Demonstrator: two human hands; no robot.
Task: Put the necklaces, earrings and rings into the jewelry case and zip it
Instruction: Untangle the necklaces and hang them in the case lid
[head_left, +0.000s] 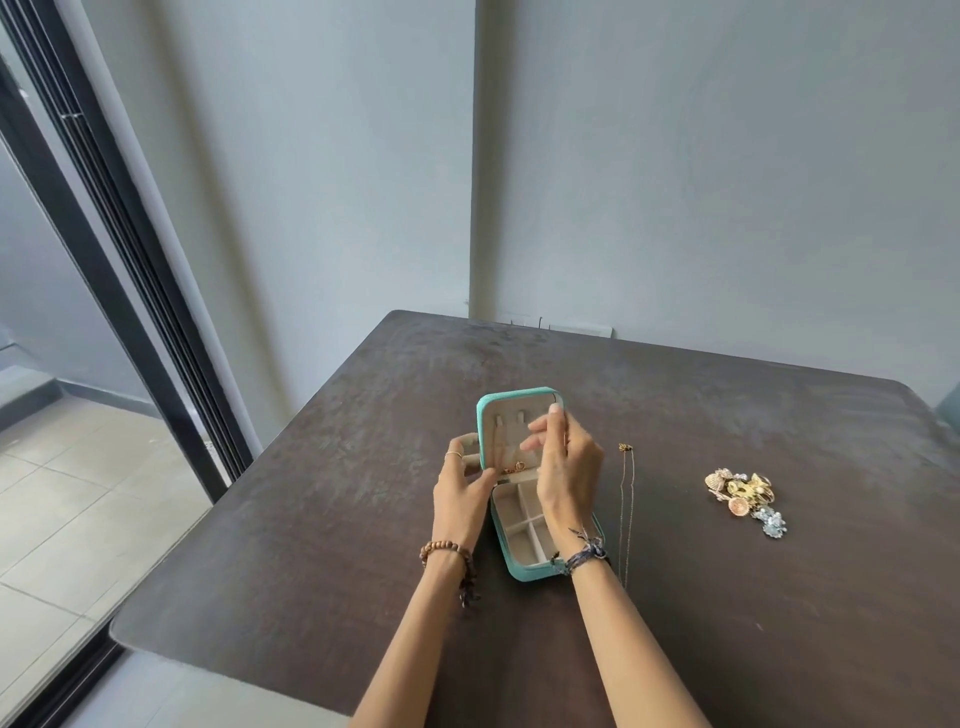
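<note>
Small teal zip-around jewelry case (524, 569) sits open on dark brown table (322, 519), lid upright, beige lining, divided tray below. Left hand (462, 493) grips the lid's left edge, thumb curled onto the lining. Right hand (563, 467) reaches into the lid, fingertips pinched together; what they hold, cannot tell. Thin gold chain necklace (625, 514) lies just right of the case. Heap of gold and silver earrings (745, 496) farther right of it.

A small teal zip-around jewelry case (524, 566) is set open on the dark brown wooden table (727, 597), its lid raised behind the divided tray. A thin gold chain necklace (625, 514) is laid just right of it. Farther right, well apart, a heap of gold and silver earrings (745, 496) is piled.
</note>
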